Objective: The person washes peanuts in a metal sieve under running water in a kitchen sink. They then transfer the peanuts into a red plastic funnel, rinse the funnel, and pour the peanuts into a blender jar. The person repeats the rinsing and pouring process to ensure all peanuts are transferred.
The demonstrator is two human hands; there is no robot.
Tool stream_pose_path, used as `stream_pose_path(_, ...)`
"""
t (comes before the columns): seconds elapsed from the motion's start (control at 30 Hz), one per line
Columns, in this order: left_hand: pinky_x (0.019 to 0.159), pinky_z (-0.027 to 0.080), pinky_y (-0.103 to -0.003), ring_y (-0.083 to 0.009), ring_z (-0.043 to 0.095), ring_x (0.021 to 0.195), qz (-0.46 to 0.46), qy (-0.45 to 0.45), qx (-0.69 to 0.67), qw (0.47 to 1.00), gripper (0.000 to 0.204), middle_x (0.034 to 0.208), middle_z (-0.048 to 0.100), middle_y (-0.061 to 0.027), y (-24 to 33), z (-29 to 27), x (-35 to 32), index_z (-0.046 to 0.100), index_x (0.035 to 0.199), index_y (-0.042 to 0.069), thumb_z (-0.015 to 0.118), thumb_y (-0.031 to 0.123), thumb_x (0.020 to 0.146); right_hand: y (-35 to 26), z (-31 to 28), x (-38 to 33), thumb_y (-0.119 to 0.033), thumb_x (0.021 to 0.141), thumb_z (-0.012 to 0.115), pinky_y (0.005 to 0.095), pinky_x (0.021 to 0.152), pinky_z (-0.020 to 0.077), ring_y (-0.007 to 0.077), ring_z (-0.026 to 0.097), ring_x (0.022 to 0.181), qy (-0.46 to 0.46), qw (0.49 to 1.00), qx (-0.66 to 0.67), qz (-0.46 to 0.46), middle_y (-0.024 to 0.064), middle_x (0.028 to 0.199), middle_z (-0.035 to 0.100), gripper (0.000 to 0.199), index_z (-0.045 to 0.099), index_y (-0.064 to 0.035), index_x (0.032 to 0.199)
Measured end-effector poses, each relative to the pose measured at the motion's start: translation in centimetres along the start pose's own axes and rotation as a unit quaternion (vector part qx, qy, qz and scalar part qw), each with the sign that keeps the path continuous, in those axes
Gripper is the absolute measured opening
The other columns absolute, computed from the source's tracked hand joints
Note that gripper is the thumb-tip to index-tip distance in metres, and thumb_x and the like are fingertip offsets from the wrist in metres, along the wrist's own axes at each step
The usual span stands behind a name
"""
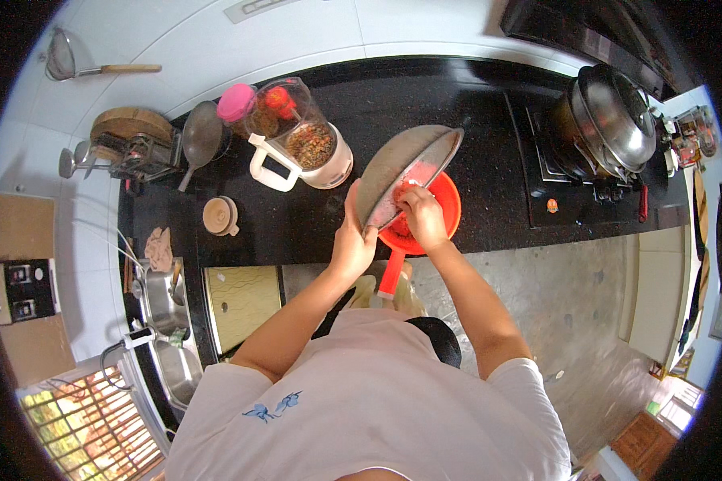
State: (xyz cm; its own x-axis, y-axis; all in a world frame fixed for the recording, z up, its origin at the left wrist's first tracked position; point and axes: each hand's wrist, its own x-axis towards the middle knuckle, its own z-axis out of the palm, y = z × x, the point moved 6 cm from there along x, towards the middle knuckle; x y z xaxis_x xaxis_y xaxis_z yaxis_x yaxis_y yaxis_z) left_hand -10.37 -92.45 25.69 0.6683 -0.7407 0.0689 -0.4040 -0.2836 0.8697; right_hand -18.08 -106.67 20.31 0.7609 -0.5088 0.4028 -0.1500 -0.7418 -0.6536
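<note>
Left hand pinches the tilted bowl by its rim; right hand curls inside, its grip unclear

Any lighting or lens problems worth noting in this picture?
Head view: the back edge of the counter bows and the corners go black; head view: the barred window looks overbright, and the pot lid shows glare; head view: the tilted bowl reads clearly.

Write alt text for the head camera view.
A person's left hand holds a gray bowl tilted over a red container, the right hand at the bowl's opening; a white-handled jug stands further left on the black counter.
</note>
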Motion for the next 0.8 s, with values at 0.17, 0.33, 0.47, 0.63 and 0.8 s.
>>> stream_pose_path(0.17,0.088,0.046,-0.049,-0.0475,0.052,0.107,-0.042,0.022,0.050,0.998,0.082,0.131,0.044,-0.0286,0.0,-0.7,-0.3,0.006,0.146,0.016,0.052,-0.002,0.081,5.4,3.7,-1.0,-0.005,0.080,0.052,0.0399,0.074,0.0532,0.0331,0.062,0.089,-0.177,0.944,-0.227,0.158,0.0175,0.091,0.063,0.015,0.067,-0.0030,0.083)
stream_pose_path(0.33,0.091,0.044,-0.048,-0.0467,0.051,0.110,-0.036,0.045,0.034,0.998,0.081,0.127,0.046,-0.0300,-0.8,-0.9,-0.1,0.005,0.145,0.013,0.050,-0.002,0.079,5.7,9.2,-2.4,-0.010,0.086,0.048,0.0419,0.078,0.0537,0.0287,0.063,0.096,-0.439,0.852,-0.258,0.124,0.0129,0.104,0.066,0.023,0.070,-0.0072,0.092)
stream_pose_path(0.47,0.092,0.044,-0.046,-0.0463,0.052,0.110,-0.037,0.051,0.021,0.998,0.080,0.125,0.047,-0.0305,-1.9,-1.4,0.2,0.006,0.145,0.013,0.049,-0.002,0.079,5.1,5.3,-1.2,-0.008,0.076,0.055,0.0420,0.078,0.0518,0.0347,0.060,0.097,-0.268,0.941,-0.204,0.043,0.0166,0.107,0.059,0.017,0.067,-0.0042,0.087)
stream_pose_path(0.63,0.096,0.041,-0.041,-0.0393,0.052,0.114,0.002,0.049,-0.010,0.999,0.079,0.124,0.049,-0.0266,-3.0,-1.3,0.6,0.008,0.144,0.011,0.049,-0.004,0.078,3.7,-1.4,1.4,-0.006,0.074,0.058,0.0440,0.081,0.0499,0.0378,0.059,0.095,-0.041,0.990,-0.075,0.112,0.0180,0.104,0.058,0.023,0.064,-0.0019,0.095)
stream_pose_path(0.8,0.097,0.042,-0.035,-0.0248,0.050,0.114,-0.076,-0.009,-0.154,0.985,0.057,0.125,0.050,-0.0160,-5.6,0.5,0.8,0.031,0.135,-0.005,0.046,-0.004,0.080,-2.4,-2.6,5.9,-0.017,0.081,0.059,0.0468,0.111,0.0213,0.0381,0.021,0.138,0.096,0.990,-0.103,0.026,0.0222,0.149,0.020,0.070,0.028,-0.0017,0.142)
